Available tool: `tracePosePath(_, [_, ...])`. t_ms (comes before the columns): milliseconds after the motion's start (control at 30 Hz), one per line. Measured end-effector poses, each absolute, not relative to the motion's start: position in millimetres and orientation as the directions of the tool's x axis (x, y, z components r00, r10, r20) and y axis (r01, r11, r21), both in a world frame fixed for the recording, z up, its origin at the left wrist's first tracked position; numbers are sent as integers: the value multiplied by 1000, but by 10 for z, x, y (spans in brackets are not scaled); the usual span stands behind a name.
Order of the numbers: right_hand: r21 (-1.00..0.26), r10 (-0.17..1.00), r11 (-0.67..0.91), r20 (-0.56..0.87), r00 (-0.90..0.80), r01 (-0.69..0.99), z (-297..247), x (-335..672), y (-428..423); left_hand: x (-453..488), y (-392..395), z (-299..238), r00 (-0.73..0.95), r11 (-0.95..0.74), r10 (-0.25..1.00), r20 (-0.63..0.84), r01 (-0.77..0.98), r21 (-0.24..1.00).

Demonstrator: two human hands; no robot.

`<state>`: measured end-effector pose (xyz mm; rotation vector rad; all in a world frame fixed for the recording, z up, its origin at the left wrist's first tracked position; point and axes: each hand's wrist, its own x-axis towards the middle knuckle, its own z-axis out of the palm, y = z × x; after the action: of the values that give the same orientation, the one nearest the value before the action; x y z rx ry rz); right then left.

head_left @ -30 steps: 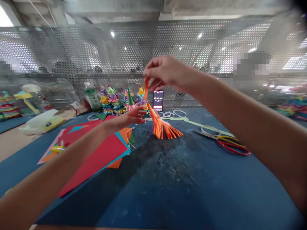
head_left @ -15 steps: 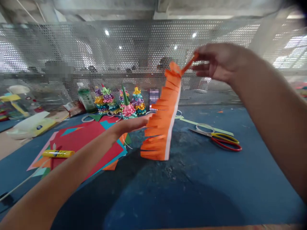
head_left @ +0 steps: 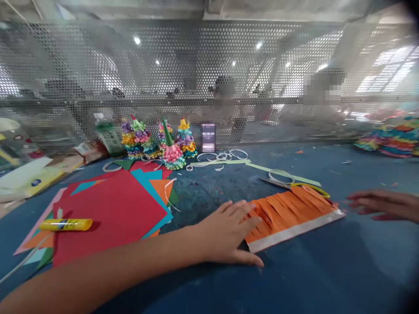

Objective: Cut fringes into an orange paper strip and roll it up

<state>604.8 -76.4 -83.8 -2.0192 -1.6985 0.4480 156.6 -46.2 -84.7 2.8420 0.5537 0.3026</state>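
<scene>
A fringed orange paper strip lies on the blue table, its white border along the near side and its cut fringe facing away from me. My left hand rests flat at the strip's left end, fingers spread over the fringe. To the right, my right hand is apart from the paper, slightly blurred, with its fingers stretched out and nothing in them. Scissors with yellow handles lie just behind the strip, which partly covers them.
Stacked coloured paper lies left, with a yellow glue tube on top. Several curled-paper cones, a green bottle and a phone stand at the back, before a perforated metal screen.
The orange strip came down from hanging in the air to lying on the table. My right hand let go of it and moved right; my left hand now lies on its left end.
</scene>
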Motion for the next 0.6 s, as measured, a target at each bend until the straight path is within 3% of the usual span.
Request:
tracePosePath(100, [-559,996,-56,-86,10,827,-1000,6050,-827,1757,-472,-962,945,-962,267,186,250,113])
tracePosePath(233, [-208,993,68,110,-45,976,-1166,5918,-817,1823,-388,-989,967,-975,173,185,195,-108])
tracePosePath(300, [-95,986,109,134,-96,989,-1203,5764,-812,1758,-381,-942,970,-973,168,177,191,-126])
tracePosePath(433, [-207,932,350,-26,-363,914,-1064,5213,-837,1488,-615,-861,954,-967,240,179,250,-37])
tracePosePath(500, [-239,885,434,-67,-461,869,-961,4909,-900,1316,-854,-906,947,-954,275,166,290,-71])
tracePosePath(600, [-194,848,531,138,-512,825,-970,4600,-1071,1060,-1215,-1085,938,-911,280,205,327,-250])
